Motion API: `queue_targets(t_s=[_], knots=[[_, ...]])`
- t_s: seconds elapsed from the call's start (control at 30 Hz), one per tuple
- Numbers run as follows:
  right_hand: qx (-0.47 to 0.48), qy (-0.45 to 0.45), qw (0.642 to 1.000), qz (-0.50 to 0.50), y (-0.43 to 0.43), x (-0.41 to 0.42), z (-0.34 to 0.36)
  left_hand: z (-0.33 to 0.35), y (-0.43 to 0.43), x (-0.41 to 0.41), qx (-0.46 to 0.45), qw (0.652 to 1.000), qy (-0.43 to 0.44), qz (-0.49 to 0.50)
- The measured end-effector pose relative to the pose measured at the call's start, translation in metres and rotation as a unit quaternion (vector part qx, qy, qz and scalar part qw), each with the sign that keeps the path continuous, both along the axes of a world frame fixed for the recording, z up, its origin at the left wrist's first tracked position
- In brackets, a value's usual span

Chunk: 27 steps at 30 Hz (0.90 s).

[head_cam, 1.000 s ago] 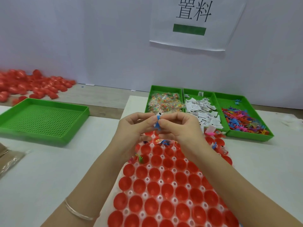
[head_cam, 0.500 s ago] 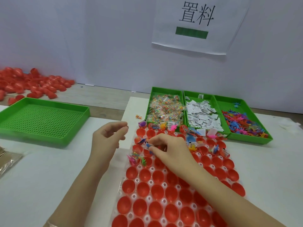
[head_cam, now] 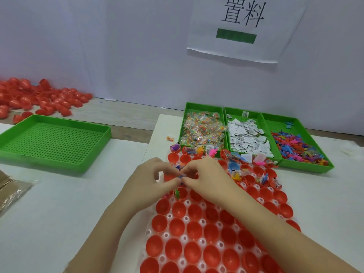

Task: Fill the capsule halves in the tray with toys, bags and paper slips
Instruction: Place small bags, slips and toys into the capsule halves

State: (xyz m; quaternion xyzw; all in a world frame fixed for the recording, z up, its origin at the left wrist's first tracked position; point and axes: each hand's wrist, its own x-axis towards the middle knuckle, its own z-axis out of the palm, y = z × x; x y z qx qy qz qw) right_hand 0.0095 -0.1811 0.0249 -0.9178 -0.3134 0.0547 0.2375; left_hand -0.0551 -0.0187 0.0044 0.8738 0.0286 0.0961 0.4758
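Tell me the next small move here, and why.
Probably lower the small blue toy into an empty capsule half near the hands. The left hand and right hand both pinch it above the tray. The far rows hold toys and slips, while the near red halves hold nothing.

Capsule halves [head_cam: 197, 251] glossy red; tray [head_cam: 186, 218] white, dotted with round holes; pinched toy [head_cam: 180, 176] blue. Bins [head_cam: 307, 168] green. Bags [head_cam: 202, 131] clear, multicolour specks. Paper slips [head_cam: 246, 136] white, black print. Toys [head_cam: 295, 146] blue, pink, orange, purple. Sign [head_cam: 208, 20] white, black characters, green bar.
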Motion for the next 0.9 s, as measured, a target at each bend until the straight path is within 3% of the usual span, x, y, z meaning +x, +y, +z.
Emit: queue_targets(t_s=[0.1,0.27,0.47,0.6,0.9], knots=[[0.001,0.024,1.0,0.002,-0.003,0.002,0.005,-0.001,-0.006,-0.001,0.063,0.998,0.003,0.008],[0.014,0.053,0.999,0.001,-0.009,0.002,0.01,0.0,-0.004,0.001,0.057,0.997,-0.016,0.052],[-0.016,0.019,1.0,0.004,-0.01,0.002,0.013,0.0,-0.008,0.003,0.083,0.996,0.001,0.041],[0.017,0.016,1.0,-0.006,-0.012,0.002,0.012,0.0,-0.009,0.004,0.111,0.993,-0.008,0.049],[0.01,0.032,0.999,0.001,-0.016,0.006,0.011,0.003,-0.017,0.011,0.249,0.967,-0.022,0.06]])
